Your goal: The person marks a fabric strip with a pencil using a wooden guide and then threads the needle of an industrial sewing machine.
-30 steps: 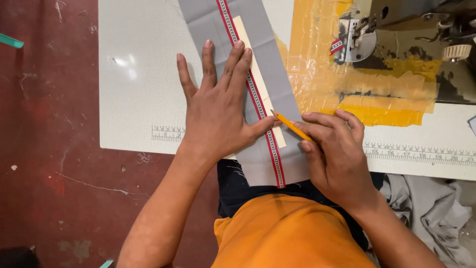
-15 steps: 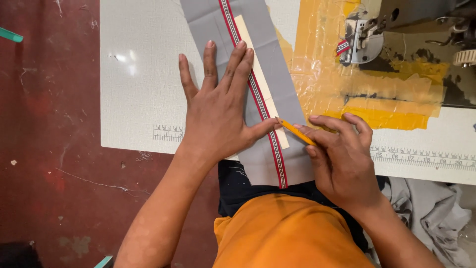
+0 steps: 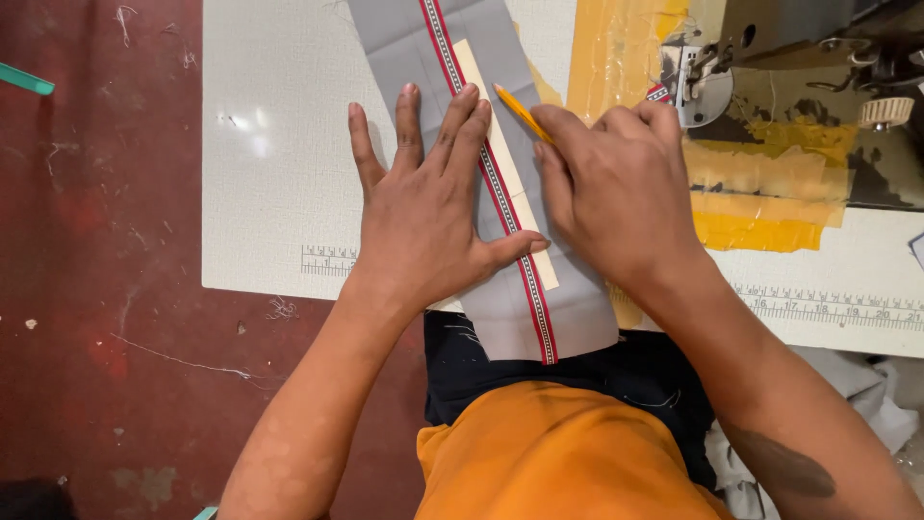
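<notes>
So far my left hand [image 3: 428, 217] lies flat, fingers spread, pinning the grey fabric strip [image 3: 520, 308]. My right hand [image 3: 616, 188] pinches a yellow pencil [image 3: 520, 111] beside the cream template [image 3: 505, 164]; its upper stretch looks untraced.

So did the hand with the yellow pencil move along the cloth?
Yes. The right hand with the pencil slid up the cream strip, away from the table's near edge and towards the sewing machine.

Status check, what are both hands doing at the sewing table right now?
Left hand flat on grey fabric strip, pinning it. Right hand grips yellow pencil, tip at cream template strip. Sewing machine off to the right, nothing blocking.
</notes>
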